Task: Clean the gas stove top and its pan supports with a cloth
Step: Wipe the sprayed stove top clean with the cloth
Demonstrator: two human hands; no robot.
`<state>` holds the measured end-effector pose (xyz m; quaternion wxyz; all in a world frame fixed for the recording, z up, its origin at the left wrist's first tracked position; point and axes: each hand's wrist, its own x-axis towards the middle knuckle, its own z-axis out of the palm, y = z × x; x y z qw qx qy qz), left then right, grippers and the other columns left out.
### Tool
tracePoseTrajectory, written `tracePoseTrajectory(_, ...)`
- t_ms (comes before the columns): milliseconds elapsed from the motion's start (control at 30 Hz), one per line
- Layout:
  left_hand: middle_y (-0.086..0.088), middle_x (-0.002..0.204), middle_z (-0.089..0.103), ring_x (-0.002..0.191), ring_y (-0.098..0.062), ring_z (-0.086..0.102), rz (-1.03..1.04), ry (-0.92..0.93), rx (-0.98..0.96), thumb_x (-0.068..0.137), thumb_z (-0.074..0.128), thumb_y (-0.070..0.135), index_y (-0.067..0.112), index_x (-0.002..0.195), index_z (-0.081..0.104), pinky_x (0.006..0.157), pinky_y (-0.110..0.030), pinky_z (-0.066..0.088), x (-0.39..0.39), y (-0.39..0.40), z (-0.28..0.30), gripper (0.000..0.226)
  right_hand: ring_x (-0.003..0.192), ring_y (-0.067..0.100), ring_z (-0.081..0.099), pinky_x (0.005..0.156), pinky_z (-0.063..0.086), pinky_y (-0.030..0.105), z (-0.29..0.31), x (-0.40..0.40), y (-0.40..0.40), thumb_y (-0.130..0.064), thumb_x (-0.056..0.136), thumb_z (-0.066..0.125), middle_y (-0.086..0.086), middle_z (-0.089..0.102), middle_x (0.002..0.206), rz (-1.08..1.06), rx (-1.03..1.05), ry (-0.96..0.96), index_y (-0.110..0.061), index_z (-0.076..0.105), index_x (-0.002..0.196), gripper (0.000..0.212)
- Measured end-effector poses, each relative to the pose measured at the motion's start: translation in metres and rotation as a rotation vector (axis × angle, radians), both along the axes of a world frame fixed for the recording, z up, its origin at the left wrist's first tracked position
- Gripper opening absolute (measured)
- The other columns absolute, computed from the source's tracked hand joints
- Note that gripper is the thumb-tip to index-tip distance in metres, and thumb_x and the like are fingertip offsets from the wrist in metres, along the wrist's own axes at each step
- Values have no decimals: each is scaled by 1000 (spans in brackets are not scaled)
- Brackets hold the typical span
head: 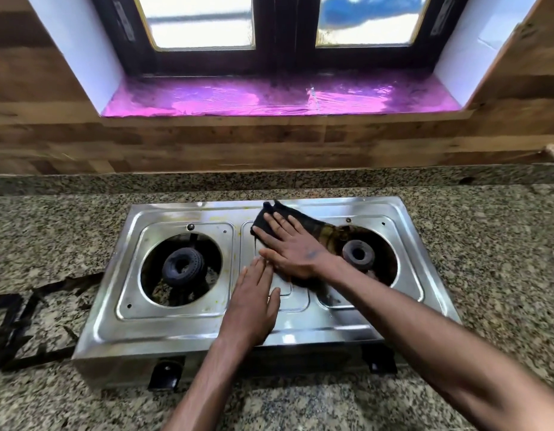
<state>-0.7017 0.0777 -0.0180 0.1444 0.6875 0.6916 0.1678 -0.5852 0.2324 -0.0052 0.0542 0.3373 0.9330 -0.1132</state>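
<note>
On a speckled granite counter below a window with a purple-lined sill sits a steel gas stove with two bare burners, left and right. A dark cloth lies across the stove's middle panel, reaching over the right burner well, much of it hidden under the right hand, which presses on it with flat, spread fingers. The left hand rests flat on the steel just beside it, fingers straight, while black pan supports, cut off by the frame and too blurred to count, lie on the counter to the left.

Black pan supports blur, cut by the left edge
</note>
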Motion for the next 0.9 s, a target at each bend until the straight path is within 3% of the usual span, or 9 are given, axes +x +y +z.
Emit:
tracePoseTrajectory(67,-1,164,11,151,-13,6,-15,-15,0,101,37,35,15,156,20,123,-29,2,-4,-2,0,61,152,13,-15,122,-13,36,2,8,9,-57,103,12,-4,-11,166,8,-22,17,-41,0,156,57)
tracePoseTrajectory(233,-1,163,13,151,-13,8,-48,-4,10,99,29,40,14,155,21,121,-24,-1,-15,-10,-4,62,153,21,-12,123,-11,41,7,2,31,-59,102,15,7,-7,167,-249,16,39,-37,5,158,61)
tracePoseTrajectory(433,-4,162,18,150,-19,16,-78,14,14,96,29,43,12,153,27,122,-27,4,-21,-10,-6,66,152,13,-15,123,-12,38,-2,-6,-16,-63,99,10,-5,-11,165,12,-12,51,-43,2,156,61)
tracePoseTrajectory(567,-3,163,16,150,-16,13,-60,48,-11,96,25,45,12,154,24,121,-25,2,-21,-15,-4,67,153,19,-10,122,-10,41,6,5,28,-54,104,16,3,-6,167,-246,-2,24,-38,6,157,56)
tracePoseTrajectory(633,-7,161,25,148,-19,22,-27,100,11,95,24,46,10,152,31,121,-28,9,-23,-22,0,68,154,19,-9,123,-10,40,9,0,29,-56,104,11,5,-4,168,-337,-34,70,-36,9,158,58)
tracePoseTrajectory(700,-10,156,35,144,-22,33,25,155,42,95,27,46,7,147,40,119,-33,19,-28,-33,2,67,153,19,-12,123,-10,41,8,-5,7,-59,101,7,6,-7,167,-260,-56,71,-35,6,158,62)
tracePoseTrajectory(800,-9,155,36,144,-20,33,70,174,61,96,29,46,6,146,42,119,-31,23,-40,-50,-1,65,152,15,-17,123,-11,39,5,9,-46,-68,90,-8,-1,-13,165,-30,-31,64,-40,0,157,73)
tracePoseTrajectory(900,-8,156,35,145,-20,32,75,169,83,98,30,45,8,147,40,119,-32,22,-45,-57,-4,63,150,10,-20,121,-14,34,5,26,-48,-66,93,-2,-8,-15,164,36,-52,42,-46,-2,155,65)
